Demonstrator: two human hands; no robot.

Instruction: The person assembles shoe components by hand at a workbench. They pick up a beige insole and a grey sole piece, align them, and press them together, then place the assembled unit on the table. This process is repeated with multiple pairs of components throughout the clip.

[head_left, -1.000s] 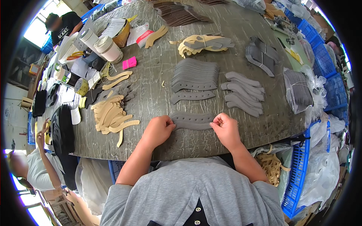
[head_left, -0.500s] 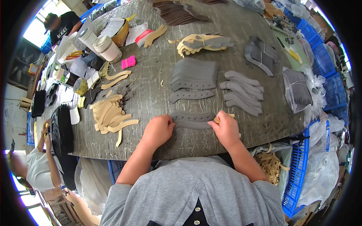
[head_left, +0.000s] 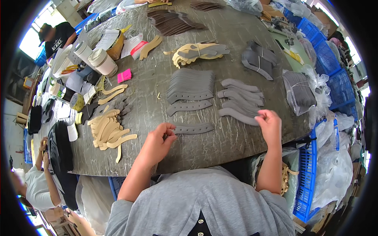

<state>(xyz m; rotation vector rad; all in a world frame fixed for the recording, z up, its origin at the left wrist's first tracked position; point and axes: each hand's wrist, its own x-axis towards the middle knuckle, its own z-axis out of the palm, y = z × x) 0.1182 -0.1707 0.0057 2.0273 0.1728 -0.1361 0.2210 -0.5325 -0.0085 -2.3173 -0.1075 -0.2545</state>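
A grey curved strip with a row of holes (head_left: 193, 128) lies flat on the dark cracked table (head_left: 220, 145) in front of me. My left hand (head_left: 159, 140) pinches its left end with bent fingers. My right hand (head_left: 270, 124) is off to the right, fingertips on the nearest piece of a fanned row of plain grey curved pieces (head_left: 240, 103). Behind the strip lies another punched grey strip (head_left: 188, 106) and a fanned stack of the same strips (head_left: 191, 83).
Tan curved pieces (head_left: 107, 129) are piled at the left. White tape rolls (head_left: 99, 59), a pink block (head_left: 124, 75), and bundles of grey parts (head_left: 258, 59) sit farther back. Blue crates (head_left: 315, 173) line the right edge. Another person (head_left: 39, 177) sits at lower left.
My right hand has left the punched strip and moved right and up to the row of plain grey pieces. My left hand stays on the strip's left end.
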